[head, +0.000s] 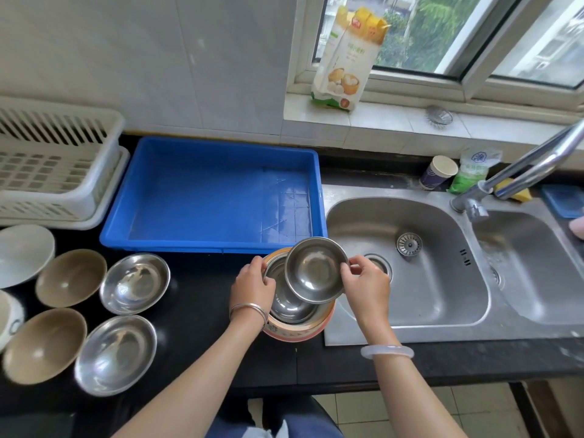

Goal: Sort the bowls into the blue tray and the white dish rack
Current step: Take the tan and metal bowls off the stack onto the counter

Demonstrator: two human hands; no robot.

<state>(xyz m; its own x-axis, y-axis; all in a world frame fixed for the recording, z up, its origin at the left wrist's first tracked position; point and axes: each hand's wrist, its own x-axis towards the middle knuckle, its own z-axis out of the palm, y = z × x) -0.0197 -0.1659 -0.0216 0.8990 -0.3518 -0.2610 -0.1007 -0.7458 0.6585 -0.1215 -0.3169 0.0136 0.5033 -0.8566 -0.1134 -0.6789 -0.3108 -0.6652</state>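
Single view, worn on my head, looking forward and steeply down from close above the near edge of the surface. It takes in the white dish rack far left, the sink right, the window at the far top. No second view shares it.

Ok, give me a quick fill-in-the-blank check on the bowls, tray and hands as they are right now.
1. The blue tray holds ____ bowls.
2. The small steel bowl is held by ____ hands, the left hand and the right hand.
3. Beneath it, another steel bowl sits inside a ____-rimmed bowl.
4. The white dish rack stands to the ____ of the tray.

Missing words: no; both; pink; left
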